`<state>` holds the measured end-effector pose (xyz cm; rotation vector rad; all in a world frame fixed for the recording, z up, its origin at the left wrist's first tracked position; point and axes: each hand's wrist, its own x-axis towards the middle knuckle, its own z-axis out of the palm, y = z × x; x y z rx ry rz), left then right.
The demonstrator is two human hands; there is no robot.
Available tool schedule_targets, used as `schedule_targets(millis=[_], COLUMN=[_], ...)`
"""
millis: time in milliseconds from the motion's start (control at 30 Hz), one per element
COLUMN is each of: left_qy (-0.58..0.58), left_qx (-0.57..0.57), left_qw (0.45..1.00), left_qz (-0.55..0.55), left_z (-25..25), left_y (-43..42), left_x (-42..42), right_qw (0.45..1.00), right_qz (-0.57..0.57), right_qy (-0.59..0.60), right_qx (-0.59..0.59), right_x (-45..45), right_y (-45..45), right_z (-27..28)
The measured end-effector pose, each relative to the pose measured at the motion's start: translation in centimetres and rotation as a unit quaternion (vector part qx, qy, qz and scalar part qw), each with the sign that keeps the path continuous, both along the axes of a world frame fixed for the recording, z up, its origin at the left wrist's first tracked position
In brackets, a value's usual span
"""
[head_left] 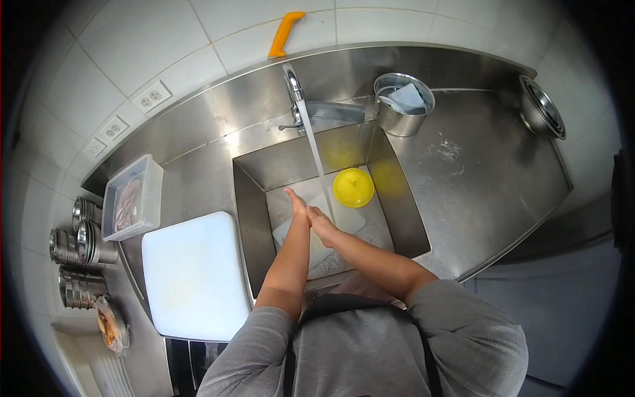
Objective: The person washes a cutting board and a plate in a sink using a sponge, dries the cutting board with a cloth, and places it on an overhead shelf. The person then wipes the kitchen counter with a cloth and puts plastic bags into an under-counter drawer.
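Grey cloth covers the torso and upper arms of the person (360, 351) at the near side of the steel sink (253, 212), and two bare forearms reach over it. Inside the sink's outline, the left hand (296, 202) and right hand (323, 226) meet palm against palm. The left is open, fingers extended; the right looks open too, its fingers against the left, though their exact bend is hard to tell. Neither visibly holds anything. The step in hand appears to be rubbing the hands together beside running water (313, 137); whether it strikes them is unclear. Any shift from here calls for room around the bowl.

In the sink, below the hands, lies a flat, pale sheet or board (350, 222). The glossy, round yellow bowl (353, 188) sits just beyond the hands, toward the sink's right wall.

Left of the sink, a thick, smooth white board (195, 278) with rounded corners lies on the brushed-metal tabletop (483, 155); beyond it is a translucent rectangular tub (156, 192). Behind the sink rises a shiny curved faucet (292, 83). At its far right corner, a cylindrical metal pot (401, 124) holds a pale blue cloth or sponge (408, 97).
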<state>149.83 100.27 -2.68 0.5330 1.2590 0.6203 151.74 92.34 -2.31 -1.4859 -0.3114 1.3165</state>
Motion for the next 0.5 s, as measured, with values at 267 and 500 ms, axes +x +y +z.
schedule_targets(millis=[267,500], left_qy=[-0.03,-0.13], left_qx=[-0.037,-0.078], left_qw=[0.998,0.988], left_qz=[0.047,0.033], left_z=[0.7,0.9], left_y=[-0.4,-0.8], left_x=[1.2,3.4], right_qw=[0.982,0.98], right_qz=[0.11,0.147], right_qy=[-0.095,-0.032], right_qx=[0.124,0.133], right_x=[4.0,7.5], right_y=[-0.1,-0.7], right_z=[-1.6,0.0])
